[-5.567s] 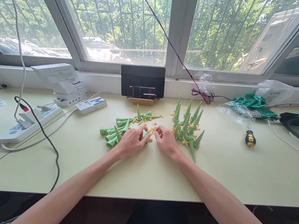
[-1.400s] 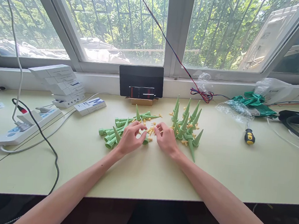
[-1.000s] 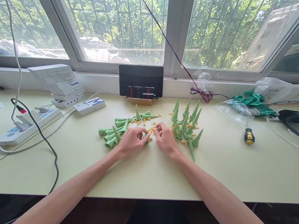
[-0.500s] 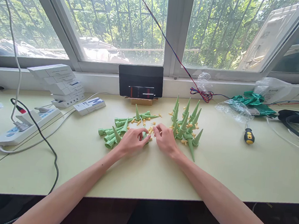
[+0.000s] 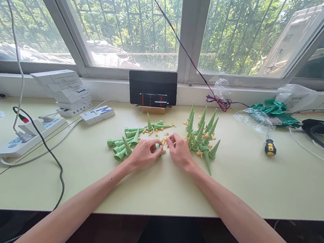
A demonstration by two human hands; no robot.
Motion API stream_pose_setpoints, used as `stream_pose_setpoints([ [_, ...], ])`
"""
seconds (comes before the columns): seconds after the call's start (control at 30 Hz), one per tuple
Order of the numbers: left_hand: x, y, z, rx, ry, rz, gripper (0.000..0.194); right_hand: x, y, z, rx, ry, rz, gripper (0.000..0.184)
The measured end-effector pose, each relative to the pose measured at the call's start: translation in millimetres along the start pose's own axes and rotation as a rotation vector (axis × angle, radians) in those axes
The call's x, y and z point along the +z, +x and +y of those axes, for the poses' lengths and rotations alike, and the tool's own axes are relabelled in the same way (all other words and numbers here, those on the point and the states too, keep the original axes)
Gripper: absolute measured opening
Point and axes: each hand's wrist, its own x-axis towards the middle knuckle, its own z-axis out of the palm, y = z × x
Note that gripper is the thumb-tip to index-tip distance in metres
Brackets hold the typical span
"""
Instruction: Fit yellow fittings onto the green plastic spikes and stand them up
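Hands Found Close Together Over Small Green and Yellow Parts

Both hands were at the centre of the frame, just apart from each other. The left hand [image 5: 144, 152] had its thumb and fingers curled about a green piece [image 5: 157, 147], which was partly hidden; firm grip or light contact could not be told. The right hand [image 5: 179, 152] had thumb and forefinger drawn near each other beside loose yellow fittings [image 5: 163, 151]; whether it held one could not be told.

Green spikes [image 5: 199, 138] with yellow fittings about them stood mostly upright right of centre. More green parts [image 5: 122, 149], many lying flat, were left of centre. All rested on the pale table [image 5: 158, 191].

In this inspector's judgement, sound handling at this point required steadying the green piece low, near its base, with the left hand, and pinching one fitting at a time with the right. Wrists were best rested on the table. Both fingertips needed to stay clear of neighbouring spikes, which looked easy to topple.
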Motion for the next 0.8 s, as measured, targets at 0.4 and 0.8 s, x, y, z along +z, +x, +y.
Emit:
stream_pose_setpoints([
  [0.4, 0.0, -0.3, 0.4, -0.038, -0.021, 0.073, 0.027, 1.4, 0.4, 1.0, 0.015, 0.029, -0.004, 0.021],
  [0.8, -3.0, 2.4, 1.1, -0.061, -0.091, 0.190, 0.029, -0.1, -0.1, -2.0, 0.030, 0.004, -0.019, 0.034],
])
